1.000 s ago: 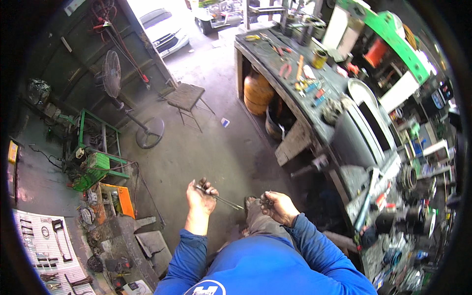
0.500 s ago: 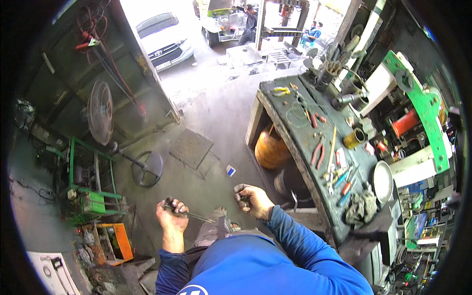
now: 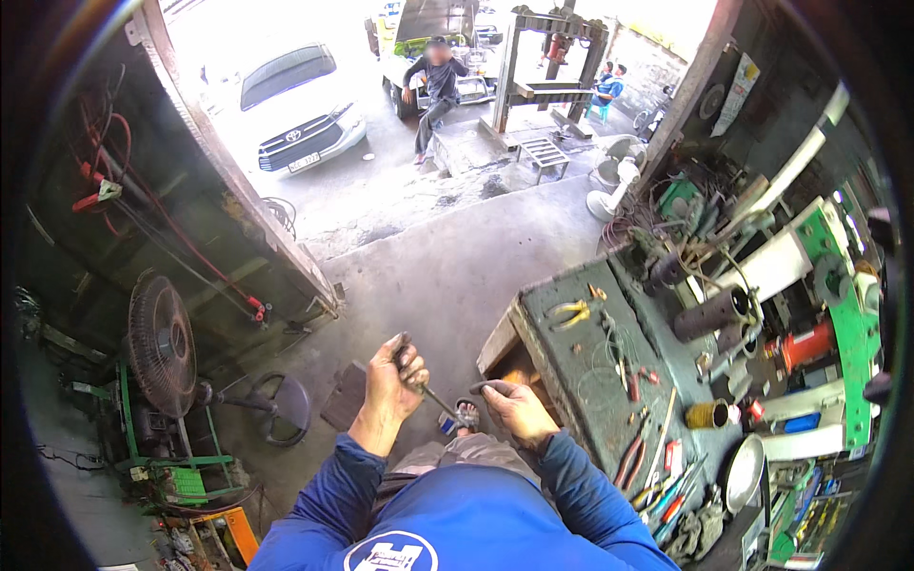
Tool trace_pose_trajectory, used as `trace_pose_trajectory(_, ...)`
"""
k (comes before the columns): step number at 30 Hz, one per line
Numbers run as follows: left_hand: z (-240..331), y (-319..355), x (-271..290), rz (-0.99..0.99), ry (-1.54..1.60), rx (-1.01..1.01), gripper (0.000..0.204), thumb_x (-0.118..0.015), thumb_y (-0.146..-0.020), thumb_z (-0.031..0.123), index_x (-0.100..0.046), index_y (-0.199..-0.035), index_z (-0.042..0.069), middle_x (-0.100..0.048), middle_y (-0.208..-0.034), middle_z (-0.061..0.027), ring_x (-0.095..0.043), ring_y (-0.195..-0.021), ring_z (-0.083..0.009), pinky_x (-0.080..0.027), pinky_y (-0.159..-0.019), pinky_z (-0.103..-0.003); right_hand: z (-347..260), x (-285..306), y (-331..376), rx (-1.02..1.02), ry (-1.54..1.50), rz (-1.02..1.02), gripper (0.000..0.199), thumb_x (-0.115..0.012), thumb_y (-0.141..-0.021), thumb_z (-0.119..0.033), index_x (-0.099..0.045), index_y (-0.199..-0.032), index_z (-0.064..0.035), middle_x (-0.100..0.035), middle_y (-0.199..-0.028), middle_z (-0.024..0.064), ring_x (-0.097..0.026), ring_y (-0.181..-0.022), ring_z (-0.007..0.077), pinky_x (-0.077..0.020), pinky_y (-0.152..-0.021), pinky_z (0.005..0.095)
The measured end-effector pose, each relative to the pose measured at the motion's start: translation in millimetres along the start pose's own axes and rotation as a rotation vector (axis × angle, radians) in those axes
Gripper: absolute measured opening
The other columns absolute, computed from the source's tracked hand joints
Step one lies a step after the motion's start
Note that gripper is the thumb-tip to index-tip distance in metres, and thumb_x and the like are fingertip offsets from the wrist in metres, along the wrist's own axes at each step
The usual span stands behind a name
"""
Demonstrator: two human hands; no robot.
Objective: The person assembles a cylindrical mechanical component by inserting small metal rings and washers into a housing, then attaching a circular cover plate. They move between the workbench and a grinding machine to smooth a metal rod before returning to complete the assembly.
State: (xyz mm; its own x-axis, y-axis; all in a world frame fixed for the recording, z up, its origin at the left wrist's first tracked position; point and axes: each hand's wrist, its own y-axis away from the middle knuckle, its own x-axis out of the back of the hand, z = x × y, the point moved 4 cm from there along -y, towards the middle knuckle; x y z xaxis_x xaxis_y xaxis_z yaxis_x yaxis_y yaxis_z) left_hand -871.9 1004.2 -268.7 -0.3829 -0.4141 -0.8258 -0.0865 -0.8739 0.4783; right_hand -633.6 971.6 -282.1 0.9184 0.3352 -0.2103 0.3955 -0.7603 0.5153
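My left hand point(image 3: 388, 383) is closed around a thin dark rod-like tool point(image 3: 438, 401). Its dark end shows above the fist, and the shaft slants down to the right; its exact kind is unclear. To the right, my right hand point(image 3: 522, 411) is closed in a pinch, its fingertips dark with grime. What sits between those fingers is too small to make out. Both hands are in front of my body, apart from each other, with the tool's shaft pointing into the gap between them. A sandalled foot point(image 3: 466, 415) shows below.
On my right, a dark workbench point(image 3: 595, 381) carries yellow-handled pliers point(image 3: 569, 312), red-handled pliers point(image 3: 631, 462), screwdrivers point(image 3: 678, 502), a round metal dish point(image 3: 744, 474) and a rag point(image 3: 700, 529). At left stand a fan point(image 3: 162, 343) and a steering wheel point(image 3: 283, 409). Beyond are a person point(image 3: 438, 81) and a white car point(image 3: 309, 119).
My view has tilted up toward the doorway. Both hands have come closer together, and the rod-like tool in the left has swung to a steeper slant. The person outside has shifted to the left.
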Motion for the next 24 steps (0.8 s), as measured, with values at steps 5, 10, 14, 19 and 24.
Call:
trace_pose_trajectory(5, 24, -95, -63, 0.041, 0.111, -0.059, 0.024, -0.053, -0.108, 0.023, -0.068, -0.096, 0.01, -0.045, -0.064, 0.0024, -0.033, -0.052, -0.0104, -0.03, -0.05, -0.026, -106, 4, -72, 0.265, 0.48, 0.016, 0.042, -0.063, -0.105, -0.033, -0.073, -0.117, 0.0066, -0.075, -0.088, 0.014, -0.066, -0.081, 0.0155, -0.0547, -0.077, 0.0347)
trace_pose_trajectory(10, 62, -184, -114, 0.102, 0.056, -0.127, 0.021, -0.05, -0.109, 0.022, -0.061, -0.097, 0.009, -0.049, -0.067, 0.0003, -0.036, -0.052, -0.0114, -0.032, -0.05, -0.028, -184, 23, -128, 0.356, 0.553, 0.002, 0.04, -0.064, -0.103, -0.028, -0.072, -0.117, 0.0086, -0.077, -0.104, 0.0251, -0.074, -0.094, 0.0318, -0.0559, -0.084, 0.0398)
trace_pose_trajectory(14, 80, -287, -152, 0.088, -0.031, -0.083, 0.024, -0.048, -0.11, 0.023, -0.064, -0.108, 0.005, -0.056, -0.075, -0.0044, -0.048, -0.061, -0.017, -0.045, -0.06, -0.033, -218, 66, -208, 0.435, 0.493, 0.219, 0.035, -0.067, -0.099, -0.026, -0.074, -0.114, 0.0046, -0.075, -0.101, 0.0257, -0.074, -0.09, 0.0346, -0.0559, -0.082, 0.0419)
trace_pose_trajectory(19, 93, -428, -199, 0.083, -0.369, 0.186, 0.032, -0.051, -0.109, 0.024, -0.068, -0.124, 0.002, -0.073, -0.101, -0.0146, -0.071, -0.089, -0.0295, -0.058, -0.088, -0.047, -249, 143, -324, 0.304, 0.439, 0.594, 0.031, -0.071, -0.098, -0.025, -0.075, -0.104, 0.0058, -0.078, -0.091, 0.0186, -0.073, -0.082, 0.0234, -0.0559, -0.076, 0.0363)
trace_pose_trajectory(24, 115, -543, -240, -0.16, -1.338, 0.336, 0.029, -0.059, -0.109, 0.023, -0.066, -0.115, -0.004, -0.071, -0.094, -0.0102, -0.068, -0.076, -0.0214, -0.058, -0.07, -0.037, -281, 205, -393, 0.194, 0.153, 0.693, 0.028, -0.075, -0.096, -0.021, -0.076, -0.104, 0.0059, -0.078, -0.09, 0.0112, -0.068, -0.083, 0.0142, -0.0552, -0.078, 0.0321)
